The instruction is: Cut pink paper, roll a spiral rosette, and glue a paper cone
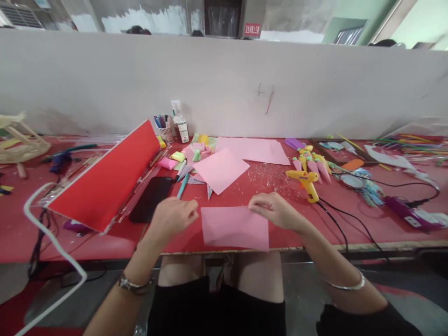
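A sheet of pink paper [233, 229] lies at the front edge of the red table, its lower corner reaching slightly over the edge. My right hand [275, 210] pinches the sheet's far edge near its right corner, thumb and fingers together. Left of the sheet and apart from it, my left hand [175, 214] is held with its fingers curled in, and nothing shows in it. Just beyond lies another pink sheet [222, 170], turned at an angle over small paper scraps. A black phone [150, 199] is beside my left hand.
A yellow glue gun [308, 182] with a black cable stands at the right, near pink and yellow cones [317, 165]. A red board [108, 177] leans at the left by a white bent tube [52, 238]. A bottle [181, 126] and pen cup [165, 133] stand by the partition [217, 84].
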`<state>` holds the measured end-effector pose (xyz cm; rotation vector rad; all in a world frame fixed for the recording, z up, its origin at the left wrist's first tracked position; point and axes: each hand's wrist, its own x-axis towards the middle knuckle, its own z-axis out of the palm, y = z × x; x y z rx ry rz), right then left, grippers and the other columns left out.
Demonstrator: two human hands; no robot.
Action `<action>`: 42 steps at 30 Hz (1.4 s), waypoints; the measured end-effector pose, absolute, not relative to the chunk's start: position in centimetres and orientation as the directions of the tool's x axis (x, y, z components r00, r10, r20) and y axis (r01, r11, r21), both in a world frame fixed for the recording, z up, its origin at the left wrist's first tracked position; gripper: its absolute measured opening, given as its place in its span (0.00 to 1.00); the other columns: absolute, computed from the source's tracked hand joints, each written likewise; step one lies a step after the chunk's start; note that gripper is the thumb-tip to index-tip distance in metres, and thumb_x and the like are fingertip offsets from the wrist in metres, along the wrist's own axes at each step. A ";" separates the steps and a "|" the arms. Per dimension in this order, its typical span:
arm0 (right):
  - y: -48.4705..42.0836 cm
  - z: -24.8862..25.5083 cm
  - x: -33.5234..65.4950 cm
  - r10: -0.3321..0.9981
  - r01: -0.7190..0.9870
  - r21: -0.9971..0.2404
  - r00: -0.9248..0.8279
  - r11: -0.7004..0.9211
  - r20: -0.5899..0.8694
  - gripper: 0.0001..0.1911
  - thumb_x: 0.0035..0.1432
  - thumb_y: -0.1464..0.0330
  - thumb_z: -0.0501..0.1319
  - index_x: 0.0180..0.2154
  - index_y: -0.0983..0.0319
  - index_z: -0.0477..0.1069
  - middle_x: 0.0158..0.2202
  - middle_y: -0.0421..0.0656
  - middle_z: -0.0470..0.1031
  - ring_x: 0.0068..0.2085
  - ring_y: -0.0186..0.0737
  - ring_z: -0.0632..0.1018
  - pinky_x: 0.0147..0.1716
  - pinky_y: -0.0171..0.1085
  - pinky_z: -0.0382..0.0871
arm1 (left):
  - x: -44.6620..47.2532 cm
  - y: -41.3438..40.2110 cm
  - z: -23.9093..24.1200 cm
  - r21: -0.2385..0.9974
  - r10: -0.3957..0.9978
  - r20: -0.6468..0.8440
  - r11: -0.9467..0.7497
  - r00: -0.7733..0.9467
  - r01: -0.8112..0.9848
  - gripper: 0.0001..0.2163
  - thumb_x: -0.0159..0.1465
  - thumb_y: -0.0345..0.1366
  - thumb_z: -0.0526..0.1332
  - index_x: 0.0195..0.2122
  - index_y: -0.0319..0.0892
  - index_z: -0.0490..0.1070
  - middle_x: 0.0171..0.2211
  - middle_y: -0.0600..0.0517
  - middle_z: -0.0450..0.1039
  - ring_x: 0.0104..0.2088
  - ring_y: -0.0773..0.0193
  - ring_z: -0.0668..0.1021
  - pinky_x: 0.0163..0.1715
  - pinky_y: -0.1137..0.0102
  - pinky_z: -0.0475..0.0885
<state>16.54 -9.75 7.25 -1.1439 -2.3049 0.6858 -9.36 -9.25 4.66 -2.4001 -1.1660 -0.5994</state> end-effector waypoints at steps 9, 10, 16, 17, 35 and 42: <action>-9.6 7.6 16.3 0.808 0.554 -0.663 -0.575 0.504 0.133 0.13 0.56 0.64 0.51 0.24 0.64 0.65 0.21 0.38 0.67 0.24 0.29 0.66 0.25 0.29 0.58 | -8.2 -9.4 5.6 0.519 0.756 0.211 -0.623 0.619 0.584 0.14 0.62 0.38 0.44 0.33 0.39 0.67 0.29 0.52 0.73 0.28 0.67 0.73 0.27 0.76 0.62; -9.6 7.6 16.2 0.798 0.564 -0.637 -0.586 0.526 0.140 0.13 0.56 0.65 0.50 0.24 0.64 0.65 0.22 0.38 0.68 0.24 0.29 0.66 0.25 0.29 0.58 | -7.8 -9.4 5.6 0.494 0.742 0.167 -0.633 0.650 0.596 0.15 0.63 0.39 0.44 0.30 0.40 0.68 0.27 0.52 0.73 0.27 0.67 0.73 0.26 0.76 0.61; -9.5 7.2 14.2 0.693 0.674 -0.190 -0.643 0.714 0.325 0.11 0.53 0.72 0.49 0.25 0.64 0.67 0.25 0.42 0.69 0.29 0.34 0.67 0.37 0.37 0.57 | -6.2 -9.6 5.5 0.367 0.746 0.122 -0.647 0.655 0.668 0.17 0.63 0.36 0.43 0.23 0.39 0.66 0.21 0.52 0.71 0.22 0.66 0.71 0.21 0.74 0.55; -9.6 6.9 13.5 0.663 0.659 -0.150 -0.661 0.737 0.353 0.10 0.51 0.74 0.49 0.23 0.64 0.66 0.23 0.41 0.68 0.28 0.33 0.66 0.36 0.36 0.57 | -5.9 -9.7 5.5 0.371 0.744 0.124 -0.649 0.657 0.665 0.17 0.63 0.36 0.44 0.22 0.39 0.65 0.19 0.52 0.69 0.20 0.67 0.69 0.20 0.74 0.54; -8.7 5.3 17.3 0.709 0.723 -0.197 -0.518 0.662 0.479 0.09 0.42 0.76 0.48 0.15 0.62 0.57 0.13 0.36 0.59 0.18 0.28 0.59 0.22 0.30 0.53 | -9.5 -9.6 5.8 0.400 0.704 0.163 -0.688 0.692 0.605 0.18 0.63 0.38 0.44 0.26 0.40 0.70 0.21 0.52 0.71 0.24 0.66 0.71 0.25 0.75 0.59; -9.4 7.1 16.1 0.705 0.643 -0.302 -0.580 0.704 0.407 0.10 0.55 0.68 0.48 0.32 0.62 0.66 0.32 0.44 0.74 0.34 0.37 0.72 0.33 0.33 0.61 | -9.2 -9.3 6.7 0.282 0.701 0.157 -0.707 0.696 0.649 0.19 0.64 0.39 0.42 0.34 0.41 0.72 0.27 0.52 0.75 0.27 0.64 0.74 0.26 0.73 0.62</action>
